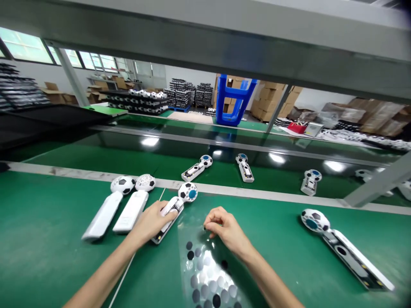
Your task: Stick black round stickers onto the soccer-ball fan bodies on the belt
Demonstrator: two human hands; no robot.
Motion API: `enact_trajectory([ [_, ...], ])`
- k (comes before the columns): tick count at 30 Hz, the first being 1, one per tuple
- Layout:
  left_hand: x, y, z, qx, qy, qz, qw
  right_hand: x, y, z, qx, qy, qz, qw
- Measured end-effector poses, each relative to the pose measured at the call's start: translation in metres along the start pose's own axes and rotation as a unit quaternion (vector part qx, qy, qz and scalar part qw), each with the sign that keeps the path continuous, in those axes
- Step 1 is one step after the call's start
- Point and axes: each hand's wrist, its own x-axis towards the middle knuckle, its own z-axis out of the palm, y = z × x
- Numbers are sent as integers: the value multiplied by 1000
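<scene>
My left hand (157, 220) is closed round a white device with a soccer-ball head (188, 192), its long handle facing up with the inside parts exposed. Just right of it, my right hand (226, 229) pinches a small black sticker (204, 227) between thumb and finger; only a dark edge of it shows. Below that hand lies a clear sheet (184, 273) dotted with round black stickers (190, 255), some of them shining grey under the light. Two white closed devices (102, 216) lie side by side left of my left hand.
An open device (348, 252) lies at right on the green bench (48, 231). Several more (245, 168) rest on the dark green belt (154, 154) beyond the metal rail (257, 193). A post (380, 182) stands at right; a blue plastic stool (236, 100) is farther back. An overhead beam crosses above.
</scene>
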Motion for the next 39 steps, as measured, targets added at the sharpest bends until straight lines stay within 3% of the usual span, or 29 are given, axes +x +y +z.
enact_trajectory([
  [2, -13, 5, 4, -193, -29, -4, 981, 0, -9, 1, 27, 24, -17, 999],
  [4, -27, 14, 11, -389, -71, -33, 918, 0, -20, 4, 57, 32, -17, 998],
  [5, -34, 18, 15, -451, -88, -44, 887, -1, -25, 7, 67, 30, -19, 997],
  [7, -43, 26, 23, -485, -106, -41, 867, -2, -34, 13, 69, 22, -33, 997],
  [12, -47, 28, 40, -450, -101, -6, 887, -10, -42, 27, -59, 2, -57, 997],
  [16, -44, 22, 49, -403, -80, 28, 911, -18, -41, 35, -206, 16, -106, 973],
  [19, -44, 19, 52, -383, -56, 71, 919, -21, -39, 39, -255, 15, -130, 958],
  [28, -46, 19, 52, -369, -57, 69, 925, -21, -31, 38, -275, 4, -139, 951],
  [39, -46, 19, 53, -400, -43, 70, 913, -26, -21, 51, -231, 89, -96, 964],
])
